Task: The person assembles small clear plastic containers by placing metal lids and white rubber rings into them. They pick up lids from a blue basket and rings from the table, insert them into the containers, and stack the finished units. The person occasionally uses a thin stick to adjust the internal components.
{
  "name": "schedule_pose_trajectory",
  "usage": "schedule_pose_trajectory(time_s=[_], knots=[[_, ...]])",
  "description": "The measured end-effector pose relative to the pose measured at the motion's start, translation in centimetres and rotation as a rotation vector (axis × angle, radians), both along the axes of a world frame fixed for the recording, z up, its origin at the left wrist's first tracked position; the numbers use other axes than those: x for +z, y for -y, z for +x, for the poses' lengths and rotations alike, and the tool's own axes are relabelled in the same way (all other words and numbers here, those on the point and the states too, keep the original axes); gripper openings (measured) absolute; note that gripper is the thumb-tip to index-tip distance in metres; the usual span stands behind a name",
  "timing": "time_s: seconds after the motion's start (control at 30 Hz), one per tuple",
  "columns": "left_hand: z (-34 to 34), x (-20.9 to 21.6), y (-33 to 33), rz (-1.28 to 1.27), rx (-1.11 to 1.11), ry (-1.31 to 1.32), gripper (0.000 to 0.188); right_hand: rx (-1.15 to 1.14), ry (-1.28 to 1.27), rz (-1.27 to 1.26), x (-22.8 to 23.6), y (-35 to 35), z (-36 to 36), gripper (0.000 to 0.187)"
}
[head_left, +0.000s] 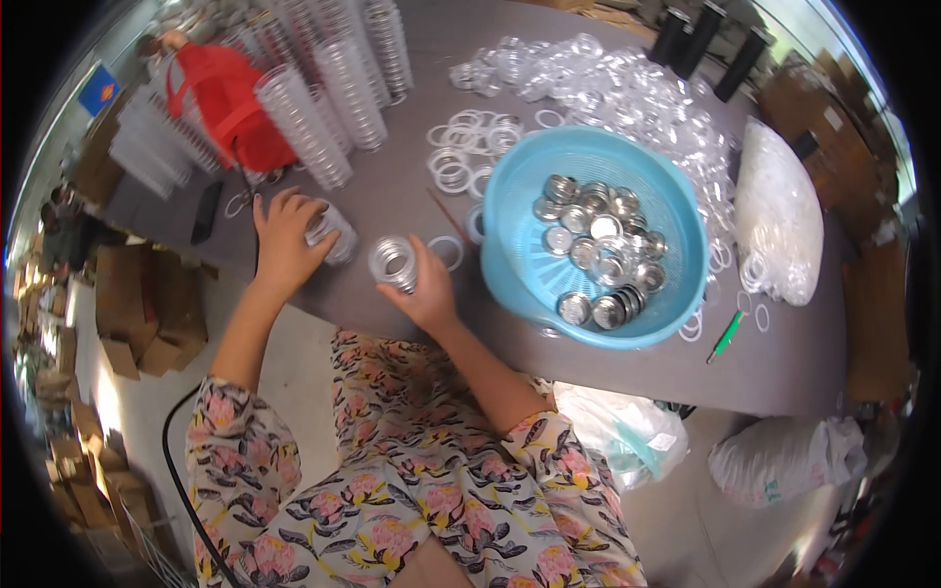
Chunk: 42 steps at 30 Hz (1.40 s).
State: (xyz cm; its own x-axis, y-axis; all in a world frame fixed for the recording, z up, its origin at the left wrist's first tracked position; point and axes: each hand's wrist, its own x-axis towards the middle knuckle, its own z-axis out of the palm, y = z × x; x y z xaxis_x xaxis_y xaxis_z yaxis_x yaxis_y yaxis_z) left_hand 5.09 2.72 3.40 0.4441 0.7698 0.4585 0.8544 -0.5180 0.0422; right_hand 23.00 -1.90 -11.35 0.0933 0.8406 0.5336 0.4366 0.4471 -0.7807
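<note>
Cardboard boxes [147, 309] crowd the room around a grey worktop [784, 363]. Tall clear stacks [358, 88] and a red bag [240, 98] stand toward its far left corner; loose clear pieces [588, 73] spread along its far edge. Right of the middle sits a blue basin [520, 216] holding silver lids [605, 227].

Both hands are over the worktop's near edge, toward its left end. The right hand [426, 289] holds a short silver stack [393, 263], thumb on the near side and fingers around the right, its round opening facing up. The left hand [289, 240] arches over a clear cylinder [338, 235] just beside it, fingers partly spread; whether they grip cannot be told.

The left forearm reaches nearly straight ahead; the right slants inward, wrist bent. The step in hand seems to be handling these two pieces side by side; the next move likely calls for a steady, light hold to keep the silver stack aligned.
</note>
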Motion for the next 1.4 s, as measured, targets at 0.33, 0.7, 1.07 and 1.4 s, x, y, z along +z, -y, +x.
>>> schedule_pose_trajectory(time_s=[0.33, 0.7, 1.07, 1.4], knots=[[19.6, 2.0, 0.3, -0.435, -0.87, 0.004, 0.03, 0.111, -0.049, 0.156, -0.9, -0.2, -0.3, 0.055], [28.4, -0.9, -1.3, -0.58, -0.551, -0.731, 0.038, 0.124, -0.348, 0.083, -0.7, 0.2, -1.0, 0.049], [25.4, 0.2, -1.3, -0.543, -0.798, -0.259, 0.025, 0.213, -0.392, 0.093, 0.8, 0.5, -0.4, 0.055], [4.4, -1.0, 1.8, -0.275, -0.385, 0.382, 0.017, 0.023, 0.016, 0.003, 0.3, 0.1, -0.3, 0.083]])
